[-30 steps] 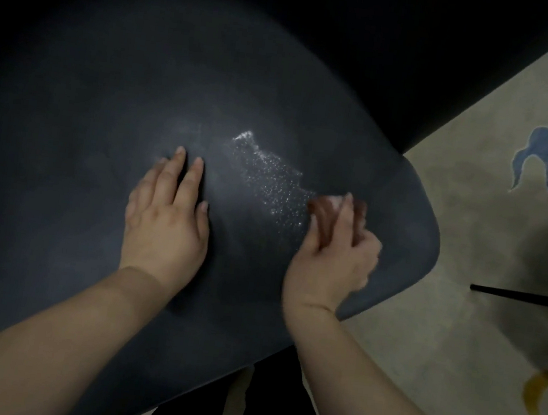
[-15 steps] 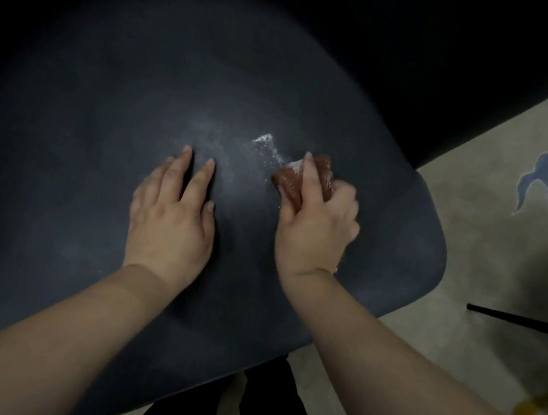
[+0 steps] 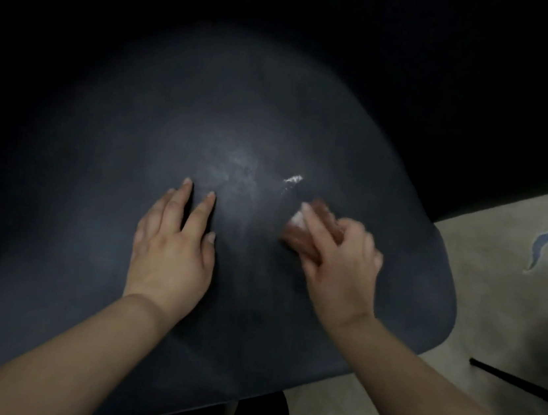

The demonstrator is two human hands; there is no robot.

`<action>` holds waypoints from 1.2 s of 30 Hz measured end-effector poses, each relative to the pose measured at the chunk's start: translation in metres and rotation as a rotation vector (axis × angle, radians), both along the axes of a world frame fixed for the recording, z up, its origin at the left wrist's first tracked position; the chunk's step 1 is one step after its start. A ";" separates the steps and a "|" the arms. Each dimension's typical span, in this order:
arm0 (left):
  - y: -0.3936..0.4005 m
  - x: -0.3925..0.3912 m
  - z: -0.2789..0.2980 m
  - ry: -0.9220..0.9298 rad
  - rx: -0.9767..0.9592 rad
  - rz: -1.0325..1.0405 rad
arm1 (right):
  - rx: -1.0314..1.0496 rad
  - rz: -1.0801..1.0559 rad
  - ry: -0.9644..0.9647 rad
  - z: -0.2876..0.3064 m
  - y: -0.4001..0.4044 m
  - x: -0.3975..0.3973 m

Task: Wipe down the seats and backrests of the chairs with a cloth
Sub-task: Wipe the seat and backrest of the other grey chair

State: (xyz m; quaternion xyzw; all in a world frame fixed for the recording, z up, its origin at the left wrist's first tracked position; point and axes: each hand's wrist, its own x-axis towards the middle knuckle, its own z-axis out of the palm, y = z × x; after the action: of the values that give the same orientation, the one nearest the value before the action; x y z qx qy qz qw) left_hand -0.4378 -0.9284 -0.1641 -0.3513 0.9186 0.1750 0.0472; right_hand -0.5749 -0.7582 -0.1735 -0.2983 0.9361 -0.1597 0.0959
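I see the left hand [image 3: 170,256] lying flat, fingers straight, on the dark chair seat [image 3: 91,219]. The right hand [image 3: 341,267] has its grip clenched around a reddish-brown cloth [image 3: 299,241], pressed on the seat beside a white smear [image 3: 292,179].

A wide, dark blue-grey chair seat [image 3: 106,238] with a smooth matte face and rounded corners fills most of the view, its front edge nearest the camera and its right corner curving over the pale floor. Near the seat's middle lies a faint whitish smear, and just right of it a small bright white patch. A small reddish-brown cloth [image 3: 299,241], bunched into a wad with a bit of white showing at its upper end, lies pressed on the seat right of centre, just below that patch. It is blurred and partly covered.
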 end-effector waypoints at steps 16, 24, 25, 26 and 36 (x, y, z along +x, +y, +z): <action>-0.001 0.014 -0.003 0.013 0.000 0.002 | 0.006 0.036 0.040 -0.001 -0.017 0.001; 0.012 0.015 -0.002 0.007 -0.010 -0.008 | -0.033 0.106 0.023 0.002 -0.054 0.011; 0.014 0.017 -0.002 0.007 -0.012 -0.014 | -0.030 0.187 0.016 0.004 -0.036 0.032; 0.015 0.019 -0.002 0.007 -0.017 -0.020 | -0.027 0.242 0.011 0.005 -0.016 0.048; 0.003 0.036 -0.007 0.035 -0.075 -0.045 | -0.063 -0.289 0.043 -0.003 -0.044 0.026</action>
State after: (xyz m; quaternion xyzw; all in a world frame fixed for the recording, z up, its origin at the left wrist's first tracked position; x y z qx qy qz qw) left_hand -0.4019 -0.9256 -0.1713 -0.3287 0.9329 0.1456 0.0218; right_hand -0.5484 -0.8027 -0.1765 -0.1666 0.9657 -0.1947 0.0425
